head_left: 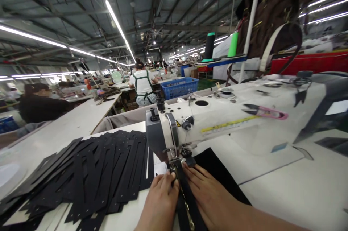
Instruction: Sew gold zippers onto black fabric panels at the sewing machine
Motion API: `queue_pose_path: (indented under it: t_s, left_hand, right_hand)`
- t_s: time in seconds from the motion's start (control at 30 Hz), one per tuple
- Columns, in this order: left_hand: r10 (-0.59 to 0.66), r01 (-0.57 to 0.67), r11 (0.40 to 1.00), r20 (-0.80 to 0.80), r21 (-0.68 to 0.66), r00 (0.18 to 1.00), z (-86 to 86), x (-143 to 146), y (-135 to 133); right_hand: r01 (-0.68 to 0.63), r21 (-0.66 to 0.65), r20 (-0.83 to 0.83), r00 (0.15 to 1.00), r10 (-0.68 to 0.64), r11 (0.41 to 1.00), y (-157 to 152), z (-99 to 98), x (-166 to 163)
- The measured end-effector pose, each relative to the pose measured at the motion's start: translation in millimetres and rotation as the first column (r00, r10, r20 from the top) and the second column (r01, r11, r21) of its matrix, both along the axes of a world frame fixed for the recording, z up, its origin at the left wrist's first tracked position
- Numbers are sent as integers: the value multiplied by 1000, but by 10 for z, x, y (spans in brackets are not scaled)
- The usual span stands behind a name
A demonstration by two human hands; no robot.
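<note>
A black strip with a gold-coloured zipper (187, 205) runs under the presser foot of a white sewing machine (233, 129). On its left edge my left hand (161, 200) is closed, thumb and fingers bent close to the foot. My right hand (208, 194) lies flat along the strip's right side, fingers stretched forward, tips near the needle area. Beneath and beyond the right hand, a larger black panel (219, 169) rests on the machine table. The needle tip itself is hidden.
Many flat black slotted pieces (100, 173) are heaped left of the machine. Pink-handled thread snips (268, 111) and a yellow tape measure (230, 124) lie on the machine arm. Thread cones (208, 46) stand above. Behind are a blue crate (179, 87) and co-workers.
</note>
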State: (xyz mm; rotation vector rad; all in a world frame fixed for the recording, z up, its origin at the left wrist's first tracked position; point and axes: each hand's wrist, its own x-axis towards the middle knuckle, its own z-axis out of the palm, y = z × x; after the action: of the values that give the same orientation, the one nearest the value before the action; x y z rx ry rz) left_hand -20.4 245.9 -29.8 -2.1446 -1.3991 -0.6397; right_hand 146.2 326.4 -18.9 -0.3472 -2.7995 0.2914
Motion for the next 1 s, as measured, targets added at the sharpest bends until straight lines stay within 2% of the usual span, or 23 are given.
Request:
queue_pose_path:
  t_s: [0.1,0.2,0.33,0.47,0.57,0.63,0.77,1.0]
  left_hand:
    - [11,-10,1000,46,-22,999,-68,-47,36]
    - [51,-38,990,96,-135,994,-110,-72,42]
    - [120,-71,965,184,-252,976,-33,-35,1]
    - [149,-76,946,213,-316,966,95,6,-93]
    - [154,-93,948,183,-303,971,93,26,-189]
    - [150,-108,961,148,-255,978,47,47,-247]
    - [109,-90,976,85,-198,990,-18,95,-297]
    - [112,-95,978,78,-186,991,24,95,-256]
  right_hand:
    - [5,-14,-22,1000,-5,1000,25,35,6]
    - [-2,26,-130,992,6,1000,-27,3,77]
    - [-37,188,-336,936,100,981,-241,-254,185]
    - [55,374,-434,892,122,926,-454,-550,188]
    - [118,459,-523,837,160,881,-537,-633,151]
    - [141,455,-567,807,164,879,-568,-613,135]
    - [101,458,-556,807,196,883,-604,-504,128]
    - [103,359,-604,784,147,928,-580,-494,117]
